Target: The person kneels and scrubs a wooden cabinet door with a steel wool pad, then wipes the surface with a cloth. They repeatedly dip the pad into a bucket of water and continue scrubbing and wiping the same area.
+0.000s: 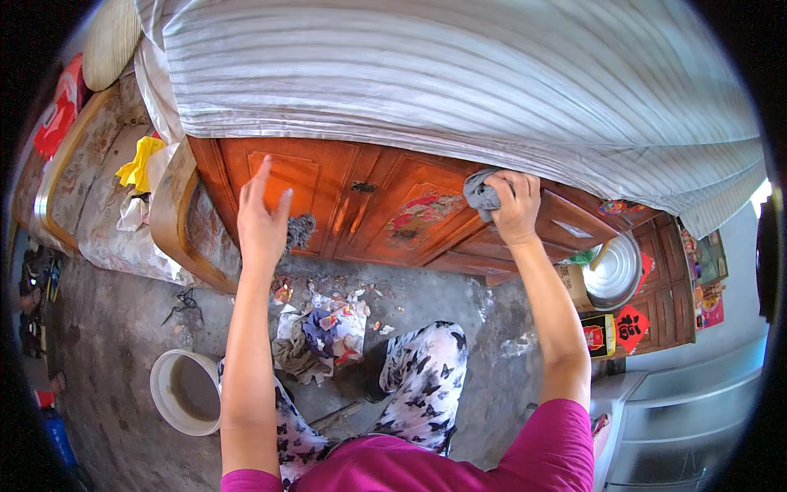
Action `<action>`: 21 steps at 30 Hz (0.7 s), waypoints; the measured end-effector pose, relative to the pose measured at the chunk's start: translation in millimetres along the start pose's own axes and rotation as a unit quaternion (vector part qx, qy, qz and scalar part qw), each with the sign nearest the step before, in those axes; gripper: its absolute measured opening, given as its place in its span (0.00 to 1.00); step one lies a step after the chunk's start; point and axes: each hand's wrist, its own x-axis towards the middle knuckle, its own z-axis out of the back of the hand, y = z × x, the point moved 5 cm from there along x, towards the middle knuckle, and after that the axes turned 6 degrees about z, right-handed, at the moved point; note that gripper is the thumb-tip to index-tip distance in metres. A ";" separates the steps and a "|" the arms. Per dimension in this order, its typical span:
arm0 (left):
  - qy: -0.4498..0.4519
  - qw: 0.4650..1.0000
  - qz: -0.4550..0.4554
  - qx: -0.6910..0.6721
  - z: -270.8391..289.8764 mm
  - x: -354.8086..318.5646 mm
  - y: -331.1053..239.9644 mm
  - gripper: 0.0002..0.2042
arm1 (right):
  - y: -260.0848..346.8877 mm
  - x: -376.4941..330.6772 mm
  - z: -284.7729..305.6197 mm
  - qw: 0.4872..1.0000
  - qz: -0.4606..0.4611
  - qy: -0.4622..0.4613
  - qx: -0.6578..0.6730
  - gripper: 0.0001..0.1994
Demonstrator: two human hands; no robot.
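Observation:
My right hand [516, 205] is closed round a crumpled grey rag [482, 193] and presses it against the worn reddish-brown wooden cabinet [344, 221]. Over the cabinet's left door is my left hand [262, 221], its index finger and thumb stretched out. A dark grey, frizzy scouring pad [302, 231] shows at its palm side. The other fingers, hidden behind the hand, seem to hold that pad. Between the hands, a torn, faded paper picture [422, 215] clings to a door panel. A pale striped cloth [459, 82] drapes over the cabinet's top.
A white bucket [164, 394] of murky water stands left of my legs. Rags [316, 336] and paper scraps lie on the concrete floor before me. A wooden-armed sofa [115, 238] is at left. A metal basin [616, 271] and a silvery appliance [680, 418] stand at right.

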 end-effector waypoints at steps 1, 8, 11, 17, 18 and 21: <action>-0.003 0.999 -0.019 0.046 -0.2 -0.4 -0.6 0.32 | 9.7 12.3 -1.1 1.000 -0.001 -0.013 0.016 0.18; -0.001 0.994 -0.069 0.083 -4.1 -6.0 3.2 0.36 | 149.4 138.2 -59.5 0.965 0.185 -0.115 0.145 0.09; 0.001 0.994 -0.061 0.093 -14.5 -15.3 1.0 0.35 | 158.0 147.1 -67.9 0.966 0.234 -0.093 0.059 0.08; 0.060 0.992 0.022 0.113 -19.0 -17.9 -3.3 0.35 | 55.7 40.8 -40.5 0.988 0.154 -0.027 0.015 0.12; 0.060 0.991 0.015 0.116 -22.3 -19.9 -3.7 0.35 | 29.2 10.4 -37.5 0.991 0.132 0.009 0.013 0.13; 0.026 0.992 -0.021 0.119 -28.5 -22.5 -4.1 0.36 | -15.3 -45.3 -8.5 0.999 0.020 0.023 -0.017 0.17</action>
